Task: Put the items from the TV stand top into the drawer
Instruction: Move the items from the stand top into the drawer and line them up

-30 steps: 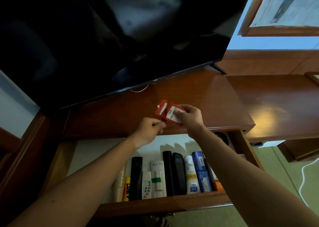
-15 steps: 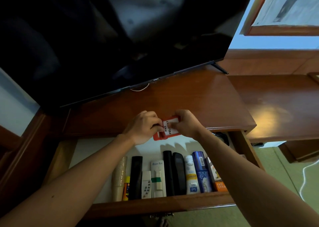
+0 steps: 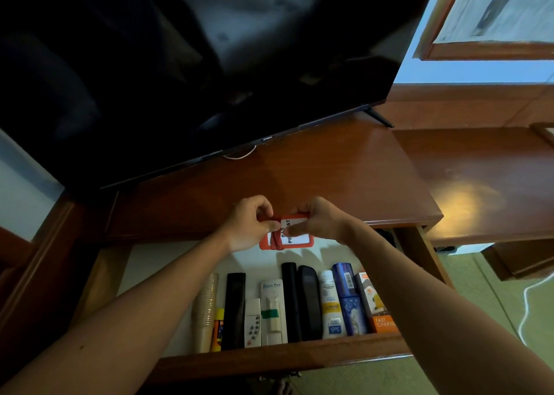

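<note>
A red tag [image 3: 295, 238] with a white printed label and a red strap hangs at the front edge of the TV stand top [image 3: 314, 178], just above the back of the open drawer [image 3: 269, 361]. My left hand [image 3: 248, 223] pinches its strap end on the left. My right hand [image 3: 317, 222] grips its upper right edge. Along the drawer's front lie a stack of cups, black remotes [image 3: 235, 310], a white remote, tubes, a blue can [image 3: 347, 298] and an orange box.
A large black TV [image 3: 195, 64] stands on the stand top, its foot [image 3: 379, 118] at the right. A lower wooden desk [image 3: 485, 178] adjoins on the right. A white cable [image 3: 530, 307] lies on the green floor. A framed paper hangs top right.
Both hands have brought the red tag down from above the stand top to its front edge over the drawer. My left hand has closed on the strap.
</note>
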The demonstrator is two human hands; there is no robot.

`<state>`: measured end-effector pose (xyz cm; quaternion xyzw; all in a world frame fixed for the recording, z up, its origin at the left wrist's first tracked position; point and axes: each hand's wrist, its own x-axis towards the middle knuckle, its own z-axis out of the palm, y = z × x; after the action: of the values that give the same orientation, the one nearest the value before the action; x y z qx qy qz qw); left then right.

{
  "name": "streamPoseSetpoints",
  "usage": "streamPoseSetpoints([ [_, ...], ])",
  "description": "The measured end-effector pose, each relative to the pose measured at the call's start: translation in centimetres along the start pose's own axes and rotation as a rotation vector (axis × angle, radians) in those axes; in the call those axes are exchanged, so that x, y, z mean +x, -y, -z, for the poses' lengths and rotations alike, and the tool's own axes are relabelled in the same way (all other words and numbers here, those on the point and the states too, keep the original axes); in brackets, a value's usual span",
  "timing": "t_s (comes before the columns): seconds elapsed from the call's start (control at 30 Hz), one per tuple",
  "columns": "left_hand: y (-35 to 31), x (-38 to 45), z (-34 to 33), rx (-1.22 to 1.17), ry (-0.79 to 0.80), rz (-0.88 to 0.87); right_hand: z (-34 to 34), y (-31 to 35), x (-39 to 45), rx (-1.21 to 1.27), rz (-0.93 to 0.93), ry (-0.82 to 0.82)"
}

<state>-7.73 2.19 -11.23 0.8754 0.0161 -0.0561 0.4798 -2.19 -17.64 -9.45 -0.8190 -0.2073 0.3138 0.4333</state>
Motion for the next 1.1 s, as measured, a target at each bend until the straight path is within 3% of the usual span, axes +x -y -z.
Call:
streamPoseSetpoints([
  [0.1,0.0,0.0,0.1,-0.05,-0.017,-0.051,0.1,-0.8,-0.3,0.388,-0.137,-0.105],
  [0.17,0.2,-0.1,0.1,0.041,-0.038,-0.116,0.4,-1.9,0.1,0.534,-0.311,-0.135],
  [0.33,0.4,-0.8,-0.9,0.338,-0.109,-0.42,1.3,-2.8,0.7,0.53,-0.508,0.212],
  [0.43,1.1,-0.6,-1.7,0.451,-0.128,-0.599,1.3,-2.8,0.4,0.496,-0.525,0.293],
  [0.57,1.9,-0.5,-1.8,0.488,-0.209,-0.67,0.9,-2.8,0.6,0.651,-0.542,0.167],
  [0.73,3.8,-0.4,-1.3,0.58,-0.182,-0.672,-0.1,-2.2,1.5,0.592,-0.514,-0.011],
  [0.83,5.6,-0.6,-0.8,0.621,-0.149,-0.543,-0.9,-2.8,2.2,0.463,-0.424,-0.167],
  [0.97,8.4,-0.1,-0.2,0.796,-0.026,-0.069,-2.5,-3.8,2.5,0.328,-0.384,-0.138],
  [1.1,10.4,1.3,1.0,0.849,-0.047,0.09,-4.4,-5.1,3.0,0.17,-0.322,-0.096],
])
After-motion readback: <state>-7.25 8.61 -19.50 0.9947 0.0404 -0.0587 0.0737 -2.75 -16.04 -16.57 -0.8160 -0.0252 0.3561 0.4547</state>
